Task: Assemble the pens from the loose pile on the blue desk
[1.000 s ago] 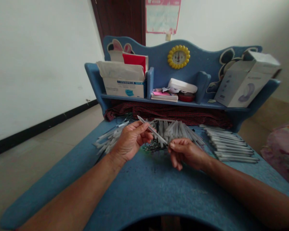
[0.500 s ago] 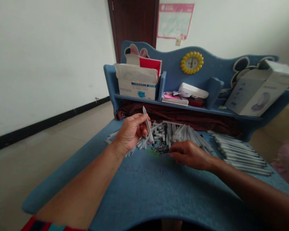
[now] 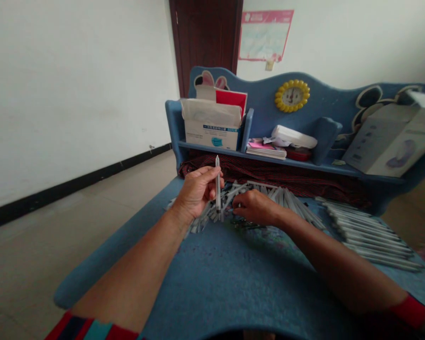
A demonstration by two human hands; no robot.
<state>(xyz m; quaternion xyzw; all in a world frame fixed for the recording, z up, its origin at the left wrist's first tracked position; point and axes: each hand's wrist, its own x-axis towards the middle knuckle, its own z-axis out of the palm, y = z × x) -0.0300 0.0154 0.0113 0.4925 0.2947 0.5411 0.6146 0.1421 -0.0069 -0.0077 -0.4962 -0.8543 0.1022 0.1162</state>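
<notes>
Left hand (image 3: 197,191): pinching a pen (image 3: 218,191) between thumb and fingers, near upright, tip up, above the table (image 3: 205,293). The grip falls along the barrel, apparently so that both ends stay free. Right hand (image 3: 257,207): fingers curled down at small dark parts (image 3: 246,225); whether they grip anything cannot be determined. Loose pale tubes (image 3: 200,222) lie beside and below the left hand, probably for short reach. At right, pens in a row (image 3: 371,231) lie roughly parallel, well apart from the tubes, presumably to prevent mixing.
</notes>
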